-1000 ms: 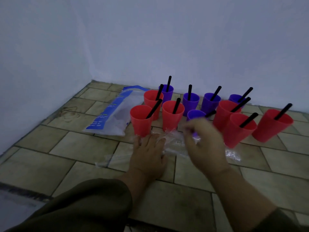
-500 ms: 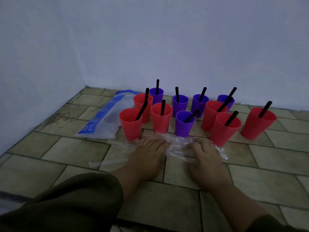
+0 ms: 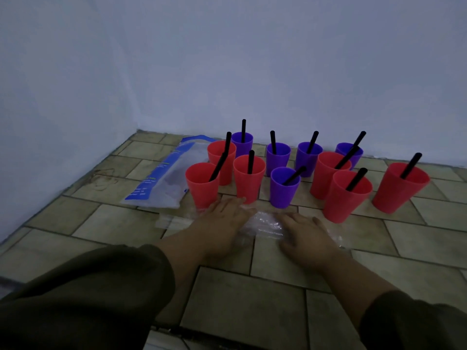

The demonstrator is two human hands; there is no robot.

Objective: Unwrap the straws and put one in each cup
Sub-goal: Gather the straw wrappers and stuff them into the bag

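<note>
Several red cups (image 3: 249, 178) and purple cups (image 3: 284, 186) stand in a cluster on the tiled floor, each with a black straw (image 3: 294, 175) in it. In front of them lies crumpled clear wrapper plastic (image 3: 265, 223). My left hand (image 3: 222, 221) lies flat on the plastic's left part, fingers straight, tips near the base of a red cup (image 3: 202, 184). My right hand (image 3: 305, 236) rests palm down on the plastic's right part, fingers spread.
A clear bag with blue print (image 3: 164, 178) lies left of the cups. White walls meet in a corner behind. A red cup (image 3: 400, 188) stands apart at the far right. Bare floor tiles (image 3: 252, 299) spread in the foreground.
My right hand came down from near the front purple cup and now rests flat on the plastic. My left hand stayed on the plastic. The camera view shifted a little.
</note>
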